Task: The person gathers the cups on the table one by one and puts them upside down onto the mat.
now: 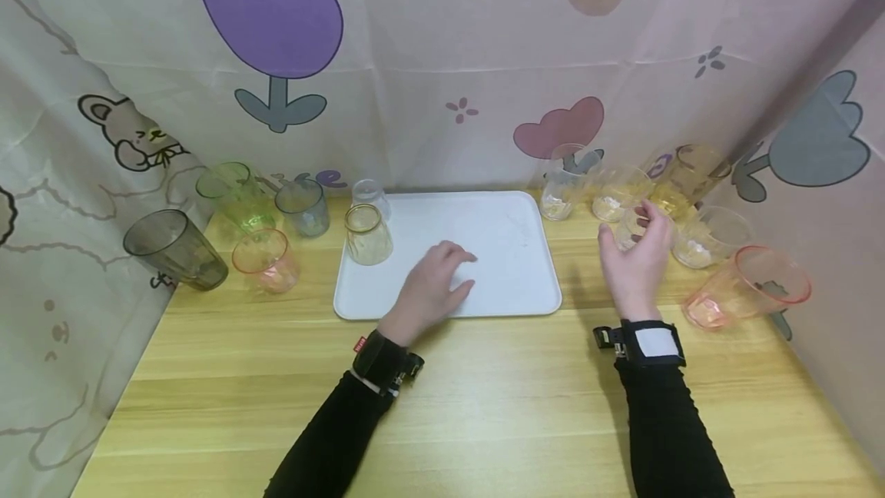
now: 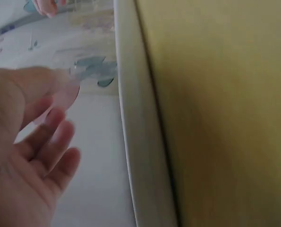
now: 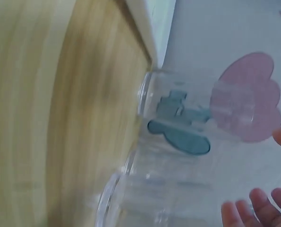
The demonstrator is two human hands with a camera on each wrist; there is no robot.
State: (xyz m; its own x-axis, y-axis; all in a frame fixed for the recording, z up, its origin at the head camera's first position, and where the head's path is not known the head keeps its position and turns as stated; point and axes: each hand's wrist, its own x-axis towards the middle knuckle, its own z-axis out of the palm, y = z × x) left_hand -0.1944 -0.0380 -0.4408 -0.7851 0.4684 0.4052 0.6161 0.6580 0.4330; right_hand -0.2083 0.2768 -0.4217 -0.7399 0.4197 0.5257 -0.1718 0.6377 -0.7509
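Where the tabletop (image 1: 484,406) lies nearest, two black sleeves (image 1: 332,429) reach in, and past them the left hand (image 1: 429,287) hovers above a white tray (image 1: 512,275), its grip loosely spread, thumb and fingers apart around nothing. At the right stands a tall pink glass (image 1: 733,290), at the left a dark grey glass (image 1: 183,252) and a short pink glass (image 1: 267,263). The right hand (image 1: 638,267), its grip also spread, is at a clear glass (image 1: 628,230) right of the tray; whether they touch, I cannot tell. An amber-rimmed glass (image 1: 369,237) sits on the tray's left end, with a small clear glass (image 1: 371,190) just behind, its base partly hidden. Farther off, a green glass (image 1: 235,194) and a blue-grey glass (image 1: 304,210) stand left of the tray; a yellow glass (image 1: 681,194) and three more clear glasses (image 1: 561,190) stand to its right. If the glasses are being gathered onto the tray, the work looks barely begun: two at most have a place there, with ten left beside it.
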